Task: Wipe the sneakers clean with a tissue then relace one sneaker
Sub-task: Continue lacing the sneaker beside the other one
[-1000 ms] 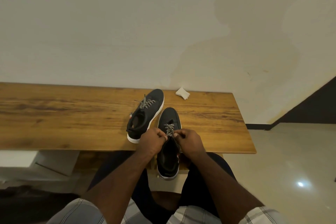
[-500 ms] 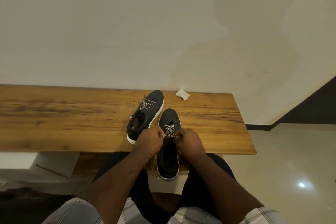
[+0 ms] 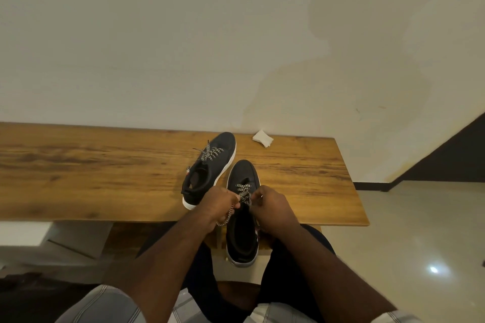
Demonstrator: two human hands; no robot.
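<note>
While we work the black-and-white patterned flat lace (image 3: 244, 193) through the near black knit sneaker with the white sole (image 3: 242, 217), each hand is pinched shut on a strand of it: our left hand (image 3: 219, 203) grips the strand that trails down as a loose loop past the near table edge, and our right hand (image 3: 273, 204) grips the other strand just beside the shoe's tongue. That sneaker lies with its toe on the wooden plank table (image 3: 105, 173) and its heel overhanging the near edge, above our lap. We judge the lace soft, limp and light, so it is best taken close to its tip, where it is stiffest for threading. The sneaker itself looks light, with a soft upper and a firmer sole; holding it by the sole or collar would steady it. Its laced twin, the far black sneaker (image 3: 210, 168), sits just left of it, and the crumpled white tissue (image 3: 263, 138) lies near the wall.
</note>
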